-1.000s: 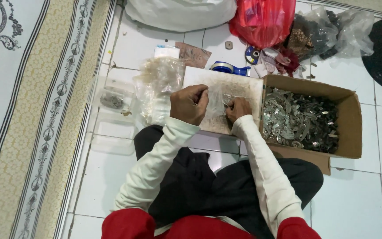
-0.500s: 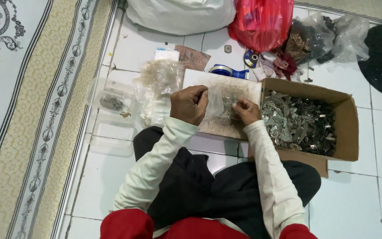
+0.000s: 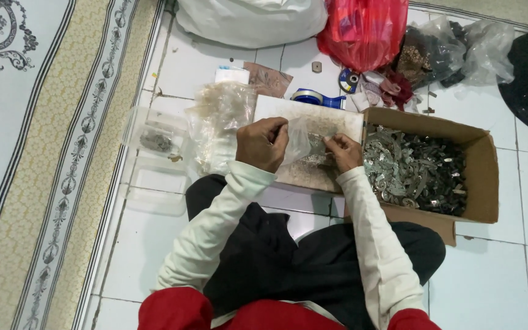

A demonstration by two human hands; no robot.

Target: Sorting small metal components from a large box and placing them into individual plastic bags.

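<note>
1. A patterned rug (image 3: 38, 153) covers the floor at nine o'clock, beside the white floor tiles (image 3: 484, 281).
2. A white sack (image 3: 252, 21) lies at twelve o'clock, with a red plastic bag (image 3: 365, 30) just to its right.
3. An open cardboard box (image 3: 478, 177) sits at three o'clock, filled with small silvery metal pieces (image 3: 410, 171).
4. A pale board (image 3: 313, 116) lies near the centre, touching the box's left wall.
5. A heap of clear plastic bags (image 3: 221, 119) rests at ten o'clock of the board, with clear plastic trays (image 3: 151, 159) further left.
6. The left hand (image 3: 263, 143) grips the left edge of a small clear bag (image 3: 304, 143), fingers curled shut on the film.
7. The right hand (image 3: 342, 151) pinches the same bag's right edge, fingertips together on it; the bag hangs over the board, between both hands.
8. A blue tape dispenser (image 3: 311, 98) lies at twelve o'clock of the board.
</note>
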